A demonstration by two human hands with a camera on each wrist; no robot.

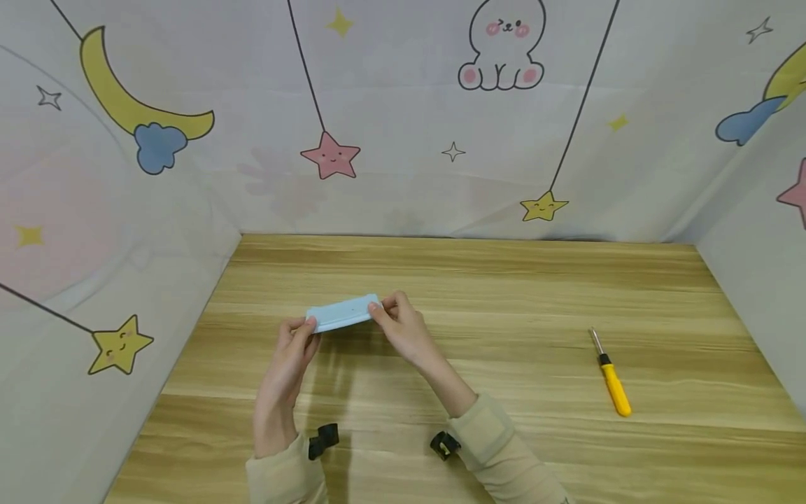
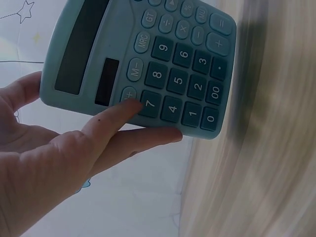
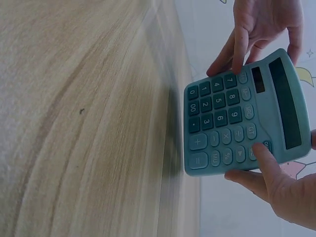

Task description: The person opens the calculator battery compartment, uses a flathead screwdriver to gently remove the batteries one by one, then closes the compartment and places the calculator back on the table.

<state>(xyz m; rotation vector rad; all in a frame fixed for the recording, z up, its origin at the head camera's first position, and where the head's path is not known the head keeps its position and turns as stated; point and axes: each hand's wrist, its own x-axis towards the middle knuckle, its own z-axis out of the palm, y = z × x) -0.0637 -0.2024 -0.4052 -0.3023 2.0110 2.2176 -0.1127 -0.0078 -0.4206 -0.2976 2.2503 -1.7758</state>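
Note:
A light blue calculator (image 1: 343,313) is held up over the wooden table, one hand at each side. My left hand (image 1: 286,364) grips its left side, and the left wrist view shows a finger lying on the face near the 7 key of the calculator (image 2: 180,81). On the opposite side my right hand (image 1: 406,332) pinches the edge. In the right wrist view a digit of the right hand (image 3: 291,195) rests by the upper corner keys. The calculator's keys and dark display face the wrist cameras; from the head only its pale upper edge and back show.
A screwdriver (image 1: 613,385) with a yellow handle and metal shaft lies at the right of the wooden table (image 1: 504,294). White cloth (image 1: 409,189) printed with stars and moons hangs behind and at both sides. Small black devices (image 1: 324,441) sit at the wrists.

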